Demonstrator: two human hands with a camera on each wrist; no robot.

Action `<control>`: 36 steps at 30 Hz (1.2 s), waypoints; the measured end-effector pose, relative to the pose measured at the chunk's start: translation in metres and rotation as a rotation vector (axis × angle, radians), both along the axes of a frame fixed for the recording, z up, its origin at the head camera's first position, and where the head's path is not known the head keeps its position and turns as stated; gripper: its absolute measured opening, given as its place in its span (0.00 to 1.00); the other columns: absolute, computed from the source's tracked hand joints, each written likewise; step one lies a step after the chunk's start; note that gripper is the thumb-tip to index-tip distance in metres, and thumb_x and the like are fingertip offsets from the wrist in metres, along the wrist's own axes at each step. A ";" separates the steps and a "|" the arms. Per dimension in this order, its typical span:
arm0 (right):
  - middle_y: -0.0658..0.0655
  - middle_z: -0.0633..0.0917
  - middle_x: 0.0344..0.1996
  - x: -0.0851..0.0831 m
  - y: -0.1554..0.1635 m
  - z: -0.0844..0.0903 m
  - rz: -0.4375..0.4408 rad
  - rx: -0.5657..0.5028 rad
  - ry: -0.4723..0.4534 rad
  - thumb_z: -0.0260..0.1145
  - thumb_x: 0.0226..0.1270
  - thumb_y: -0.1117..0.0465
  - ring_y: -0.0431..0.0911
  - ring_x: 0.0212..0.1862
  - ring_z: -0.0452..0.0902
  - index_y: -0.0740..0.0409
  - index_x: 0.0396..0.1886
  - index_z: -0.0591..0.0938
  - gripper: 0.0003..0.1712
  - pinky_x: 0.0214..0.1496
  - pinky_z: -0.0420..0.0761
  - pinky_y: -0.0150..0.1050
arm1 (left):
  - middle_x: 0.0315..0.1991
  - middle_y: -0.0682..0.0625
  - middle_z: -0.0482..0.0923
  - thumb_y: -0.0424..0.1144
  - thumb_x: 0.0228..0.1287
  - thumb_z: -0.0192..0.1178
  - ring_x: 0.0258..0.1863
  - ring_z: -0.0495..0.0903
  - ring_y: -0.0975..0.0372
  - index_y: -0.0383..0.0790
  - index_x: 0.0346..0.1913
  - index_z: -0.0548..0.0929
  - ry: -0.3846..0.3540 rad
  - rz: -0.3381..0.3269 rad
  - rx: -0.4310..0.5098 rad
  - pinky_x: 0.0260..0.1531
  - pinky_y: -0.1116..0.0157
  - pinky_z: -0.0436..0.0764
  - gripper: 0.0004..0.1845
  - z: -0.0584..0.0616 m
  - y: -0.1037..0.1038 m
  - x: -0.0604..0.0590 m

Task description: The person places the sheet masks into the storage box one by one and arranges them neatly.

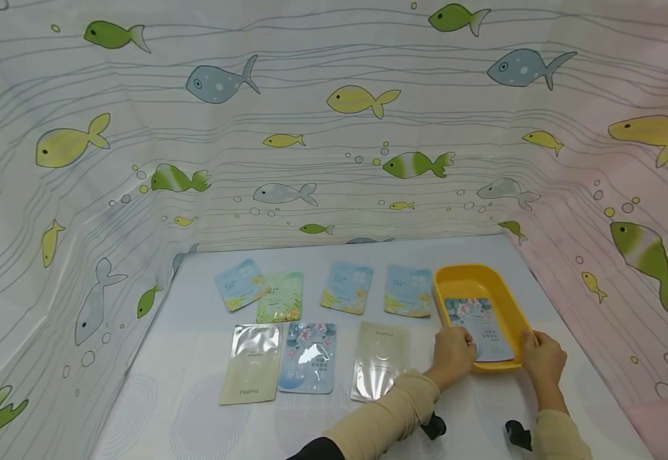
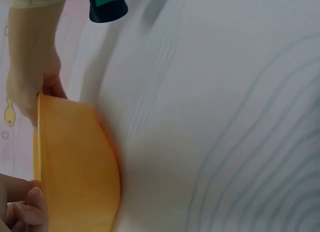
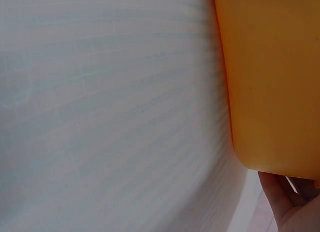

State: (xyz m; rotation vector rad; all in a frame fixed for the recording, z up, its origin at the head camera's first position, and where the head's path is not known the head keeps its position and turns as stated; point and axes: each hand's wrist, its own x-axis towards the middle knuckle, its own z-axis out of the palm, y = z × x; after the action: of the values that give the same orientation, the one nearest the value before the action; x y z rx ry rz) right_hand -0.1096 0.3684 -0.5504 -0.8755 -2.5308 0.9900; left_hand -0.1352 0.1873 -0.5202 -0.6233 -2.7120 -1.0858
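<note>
Currently, we see both hands gripping the near end of the yellow tray (image 1: 503, 281), which rests on the table (image 1: 196, 409) at the right side of the scene.

1. Left hand (image 1: 453, 348): its fingers curl over the tray's near-left corner. In the left wrist view the fingertips (image 2: 30, 212) sit at the rim of the tray (image 2: 75, 167).
2. Right hand (image 1: 543, 358): it clasps the near-right corner, with the fingers over the rim. In the right wrist view only part of the palm (image 3: 292, 202) shows, just under the tray wall (image 3: 275, 81).
3. Tray contents: one floral sachet (image 1: 483, 329) lies flat inside, its near edge close to the left hand.

We note seven more sachets lying on the table to the left of the tray, in two rows.

- Far row: a blue sachet (image 1: 241, 284) partly overlapped by a green sachet (image 1: 280, 297), then two more blue ones (image 1: 347, 287) (image 1: 408, 291), the last just beside the tray.
- Near row: a beige sachet (image 1: 251, 363), a floral blue sachet (image 1: 308, 356) touching it, and a second beige sachet (image 1: 379, 369) near the left forearm.

A fish-print curtain (image 1: 334, 128) encloses the table on the left, far and right sides.
</note>
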 end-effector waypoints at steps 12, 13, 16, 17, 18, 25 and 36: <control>0.78 0.74 0.50 0.001 -0.001 -0.005 -0.003 -0.006 -0.021 0.46 0.73 0.57 0.72 0.51 0.67 0.78 0.51 0.74 0.25 0.56 0.65 0.62 | 0.21 0.59 0.80 0.35 0.53 0.66 0.21 0.72 0.74 0.43 0.26 0.86 0.026 -0.033 -0.010 0.22 0.82 0.65 0.02 -0.002 -0.016 0.001; 0.78 0.74 0.50 0.001 -0.001 -0.005 -0.001 -0.009 -0.024 0.46 0.73 0.57 0.72 0.52 0.67 0.78 0.52 0.74 0.25 0.56 0.65 0.62 | 0.21 0.59 0.80 0.36 0.54 0.66 0.20 0.72 0.74 0.43 0.27 0.86 0.045 -0.034 -0.011 0.22 0.83 0.65 0.02 -0.002 -0.017 0.001; 0.79 0.74 0.50 0.001 -0.001 -0.006 -0.001 -0.012 -0.023 0.46 0.73 0.57 0.73 0.51 0.66 0.78 0.51 0.74 0.25 0.56 0.64 0.62 | 0.22 0.60 0.81 0.39 0.55 0.66 0.20 0.73 0.75 0.45 0.28 0.86 0.091 -0.021 -0.041 0.21 0.83 0.66 0.02 0.000 -0.021 0.002; 0.79 0.74 0.50 0.001 -0.002 -0.006 -0.001 -0.010 -0.022 0.46 0.73 0.57 0.73 0.51 0.66 0.78 0.51 0.74 0.25 0.56 0.64 0.62 | 0.22 0.60 0.81 0.40 0.55 0.66 0.20 0.74 0.76 0.46 0.28 0.86 0.100 -0.013 -0.046 0.20 0.83 0.66 0.02 0.001 -0.023 0.002; 0.79 0.74 0.51 0.001 -0.002 -0.006 -0.004 -0.014 -0.022 0.46 0.73 0.57 0.73 0.51 0.66 0.77 0.51 0.74 0.25 0.56 0.64 0.62 | 0.23 0.61 0.81 0.40 0.55 0.66 0.21 0.75 0.76 0.47 0.28 0.87 0.106 -0.008 -0.048 0.20 0.83 0.66 0.03 0.002 -0.025 0.002; 0.79 0.74 0.51 0.004 -0.002 -0.003 0.008 -0.035 -0.022 0.45 0.72 0.56 0.73 0.51 0.66 0.77 0.52 0.74 0.26 0.56 0.64 0.62 | 0.23 0.59 0.82 0.38 0.51 0.68 0.20 0.77 0.73 0.45 0.29 0.86 0.198 -0.043 0.026 0.22 0.84 0.67 0.02 -0.003 -0.057 -0.008; 0.79 0.75 0.48 0.002 -0.001 0.002 0.013 0.010 0.034 0.47 0.71 0.59 0.74 0.48 0.67 0.77 0.48 0.75 0.23 0.52 0.65 0.62 | 0.26 0.50 0.84 0.34 0.55 0.67 0.19 0.79 0.69 0.37 0.32 0.85 0.178 -0.209 0.166 0.23 0.84 0.71 0.04 0.011 -0.136 -0.010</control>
State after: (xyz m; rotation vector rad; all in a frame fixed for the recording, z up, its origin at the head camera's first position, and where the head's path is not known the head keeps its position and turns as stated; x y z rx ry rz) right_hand -0.1080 0.3670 -0.5481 -0.8329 -2.5145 0.9868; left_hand -0.1449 0.0510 -0.5094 -0.9416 -2.4180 -1.2228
